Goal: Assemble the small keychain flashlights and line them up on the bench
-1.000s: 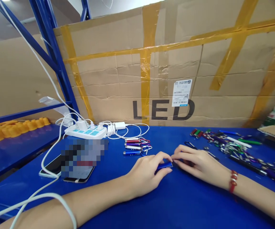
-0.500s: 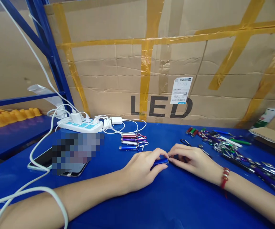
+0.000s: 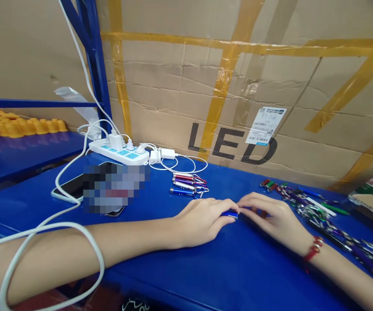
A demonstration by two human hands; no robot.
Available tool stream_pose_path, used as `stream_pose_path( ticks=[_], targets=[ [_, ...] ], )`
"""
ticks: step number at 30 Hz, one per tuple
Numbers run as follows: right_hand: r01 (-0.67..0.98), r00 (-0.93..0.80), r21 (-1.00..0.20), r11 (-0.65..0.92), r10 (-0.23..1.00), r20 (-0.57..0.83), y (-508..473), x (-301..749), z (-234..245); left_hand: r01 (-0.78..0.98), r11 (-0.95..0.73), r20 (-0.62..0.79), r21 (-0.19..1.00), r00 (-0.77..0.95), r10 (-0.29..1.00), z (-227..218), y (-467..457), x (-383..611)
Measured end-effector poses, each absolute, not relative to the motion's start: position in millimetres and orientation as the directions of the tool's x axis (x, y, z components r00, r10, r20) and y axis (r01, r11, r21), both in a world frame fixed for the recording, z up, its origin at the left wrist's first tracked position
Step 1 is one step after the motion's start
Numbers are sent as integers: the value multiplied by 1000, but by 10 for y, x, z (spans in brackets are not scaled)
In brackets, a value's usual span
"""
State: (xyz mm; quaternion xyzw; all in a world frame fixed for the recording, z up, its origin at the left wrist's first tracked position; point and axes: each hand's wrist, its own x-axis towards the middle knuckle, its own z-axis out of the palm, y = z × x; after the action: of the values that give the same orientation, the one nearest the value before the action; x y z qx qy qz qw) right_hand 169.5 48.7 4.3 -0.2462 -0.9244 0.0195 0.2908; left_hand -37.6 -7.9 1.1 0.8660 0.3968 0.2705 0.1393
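Observation:
My left hand [image 3: 206, 220] rests low over the blue table, its thumb and fingers closed around a blue mini flashlight [image 3: 230, 214], of which only one end shows. Close to that end, my right hand [image 3: 267, 211] has its thumb and forefinger pinched together; anything between those tips is too small to make out. Behind my left hand lies a row of keychain flashlights with small carabiners: a blue one [image 3: 181, 192] in front, then silver, purple and red ones [image 3: 183, 176].
A pile of metal pens and keychain parts [image 3: 329, 220] spreads along the right. At the left are a phone [image 3: 70, 188], a white power strip [image 3: 121, 153] and a white cable [image 3: 91, 242] looping over my left forearm. A cardboard box [image 3: 167, 82] stands behind.
The camera view has turned, so the scene sits tilted and farther right. My left hand still grips the blue flashlight, and my right fingertips remain close to its end.

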Motion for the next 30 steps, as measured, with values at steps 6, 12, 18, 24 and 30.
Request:
stream_pose_path(
  ticks=[6,12,18,24,30],
  targets=[
    [488,-544,-207,848,481,688,265,1621,216,607,-570,328,554,469,820,11,-73,-380],
    [376,-553,-203,904,394,734,77,1546,262,532,-590,358,607,481,801,-11,-52,-382],
    [444,-425,-290,848,484,765,86,1576,191,529,-610,385,590,480,789,-33,-51,-374],
    [401,-455,-347,848,513,728,67,1571,181,504,-672,434,543,517,738,-23,-64,-376],
    [318,-477,-633,706,696,537,155,1618,121,522,-712,406,470,589,699,-32,-54,-382]
  ],
)
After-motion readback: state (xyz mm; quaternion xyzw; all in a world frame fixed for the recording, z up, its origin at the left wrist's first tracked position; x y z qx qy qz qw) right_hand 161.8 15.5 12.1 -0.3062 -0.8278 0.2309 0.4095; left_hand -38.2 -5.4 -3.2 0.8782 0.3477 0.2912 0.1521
